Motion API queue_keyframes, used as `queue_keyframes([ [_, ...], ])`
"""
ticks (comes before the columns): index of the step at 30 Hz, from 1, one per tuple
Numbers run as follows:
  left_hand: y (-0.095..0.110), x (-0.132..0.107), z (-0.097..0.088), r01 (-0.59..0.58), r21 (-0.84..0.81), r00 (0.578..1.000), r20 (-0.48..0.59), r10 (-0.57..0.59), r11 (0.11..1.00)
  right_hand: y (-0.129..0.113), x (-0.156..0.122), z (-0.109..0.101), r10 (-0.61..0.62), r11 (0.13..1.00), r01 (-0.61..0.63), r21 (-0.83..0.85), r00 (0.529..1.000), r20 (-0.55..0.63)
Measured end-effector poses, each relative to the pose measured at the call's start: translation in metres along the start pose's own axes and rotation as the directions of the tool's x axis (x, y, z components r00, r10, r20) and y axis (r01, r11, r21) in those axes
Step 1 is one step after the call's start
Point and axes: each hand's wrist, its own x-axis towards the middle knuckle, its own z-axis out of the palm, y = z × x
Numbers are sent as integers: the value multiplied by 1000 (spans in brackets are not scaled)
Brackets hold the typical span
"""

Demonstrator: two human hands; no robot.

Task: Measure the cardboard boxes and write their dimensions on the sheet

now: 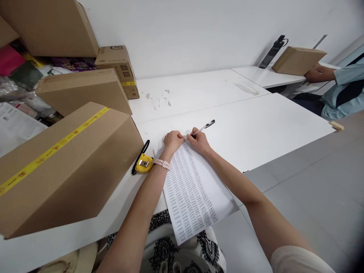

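A printed sheet [190,189] full of small rows of text lies on the white table [256,129] and hangs over its near edge. My right hand [199,141] is closed around a pen [205,126] whose tip rests at the top of the sheet. My left hand [173,139], with its fingers curled, presses down the sheet's top corner; a pale watch is on that wrist. A yellow tape measure [143,163] with a black strap lies just left of my left wrist.
A large cardboard box [62,167] with yellow tape stands at the left, with more boxes [82,89] and clutter behind it. At the far right another person's hand [315,74] holds a box [298,60] at a second table.
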Motion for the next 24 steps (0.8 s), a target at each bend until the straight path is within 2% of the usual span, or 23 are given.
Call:
queue_keyframes([
  [24, 0, -1, 0, -12, -1, 1000, 4, 12, 1000, -2, -1, -2, 4, 1000, -5, -31, 1000, -24],
])
